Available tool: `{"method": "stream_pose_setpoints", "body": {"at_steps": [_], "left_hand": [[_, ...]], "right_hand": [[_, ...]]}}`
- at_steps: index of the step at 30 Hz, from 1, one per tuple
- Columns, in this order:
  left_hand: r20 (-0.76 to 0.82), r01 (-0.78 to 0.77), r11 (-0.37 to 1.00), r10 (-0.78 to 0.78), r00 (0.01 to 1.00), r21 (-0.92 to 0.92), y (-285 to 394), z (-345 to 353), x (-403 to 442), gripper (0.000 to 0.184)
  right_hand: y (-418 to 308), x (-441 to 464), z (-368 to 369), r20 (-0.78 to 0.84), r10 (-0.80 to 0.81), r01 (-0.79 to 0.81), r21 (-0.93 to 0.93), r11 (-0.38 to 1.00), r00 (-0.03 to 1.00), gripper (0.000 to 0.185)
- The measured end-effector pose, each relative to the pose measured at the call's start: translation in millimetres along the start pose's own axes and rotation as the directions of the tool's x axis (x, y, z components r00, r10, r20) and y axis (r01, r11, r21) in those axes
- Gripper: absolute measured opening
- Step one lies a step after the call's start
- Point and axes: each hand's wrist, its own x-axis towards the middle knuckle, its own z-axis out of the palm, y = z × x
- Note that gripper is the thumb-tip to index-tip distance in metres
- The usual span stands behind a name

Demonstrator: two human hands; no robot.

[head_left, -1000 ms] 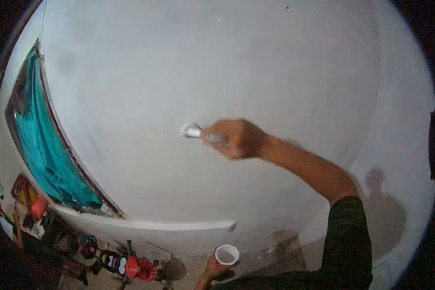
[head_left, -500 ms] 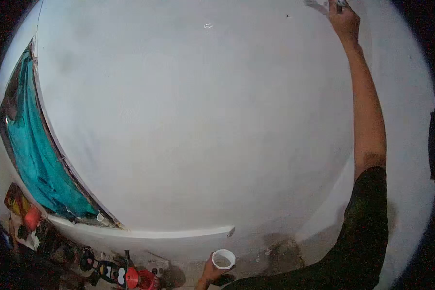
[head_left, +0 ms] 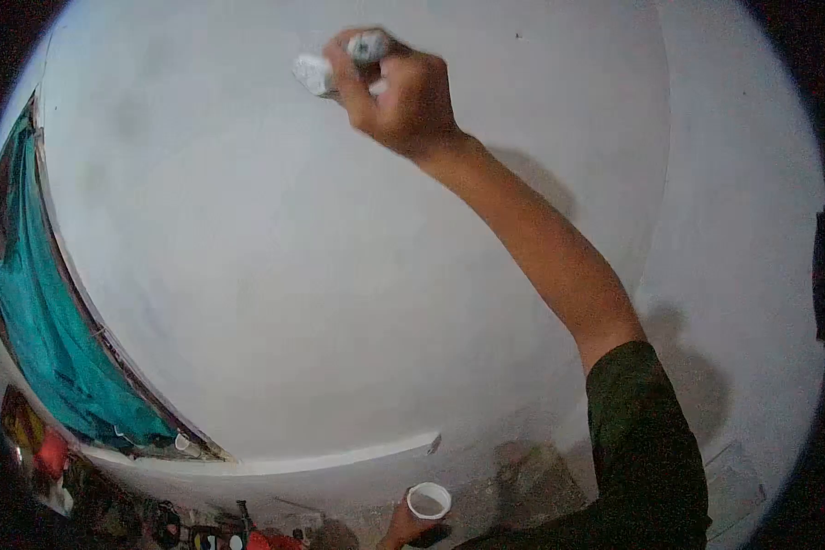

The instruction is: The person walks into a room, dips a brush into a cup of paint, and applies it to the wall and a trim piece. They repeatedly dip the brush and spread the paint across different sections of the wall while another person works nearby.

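Before a pale, flat wall (head_left: 247,238), a white-headed paintbrush (head_left: 313,73) is gripped by the right hand (head_left: 411,96), fingers curled; below, a round white cup (head_left: 430,516) is clasped by the left hand (head_left: 403,526).

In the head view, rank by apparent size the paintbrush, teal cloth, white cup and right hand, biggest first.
1. Teal cloth
2. Right hand
3. White cup and paintbrush: too alike to rank; the hand partly hides the paintbrush.

Pale wall (head_left: 247,266), teal curtain (head_left: 50,339) left, white ledge (head_left: 339,457) below; dim lower-left clutter (head_left: 51,456), perhaps floor-level.
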Motion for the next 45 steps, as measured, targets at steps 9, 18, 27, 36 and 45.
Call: {"method": "stream_pose_setpoints", "body": {"at_steps": [9,18,27,36,45], "left_hand": [[-0.086,0.057,0.996,-0.051,0.995,0.067,54.8,39.5,18.1,0.091],[-0.089,0.126,0.989,-0.118,0.989,0.083,79.4,167.0,80.2,0.092],[-0.003,0.048,0.992,-0.048,0.999,0.115,112.1,227.4,102.9,0.093],[-0.192,0.159,0.986,-0.147,0.97,0.049,108.0,203.7,80.0,0.096],[-0.366,0.353,0.934,-0.312,0.877,0.048,139.2,188.2,50.4,0.094]], "right_hand": [[141.4,-22.7,-119.9,-0.242,0.397,-0.389,0.08,0.918,0.885,0.027],[369.5,-69.3,-449.6,-0.178,0.178,-0.244,-0.838,0.489,0.968,0.051],[370.1,-56.6,-451.5,0.105,-0.055,0.118,-0.934,0.336,0.993,0.046],[180.1,19.0,-113.3,-0.09,-0.237,0.223,-0.137,0.965,0.967,0.026],[124.2,48.3,-6.9,-0.285,0.054,-0.012,0.147,0.989,0.957,0.025]]}}
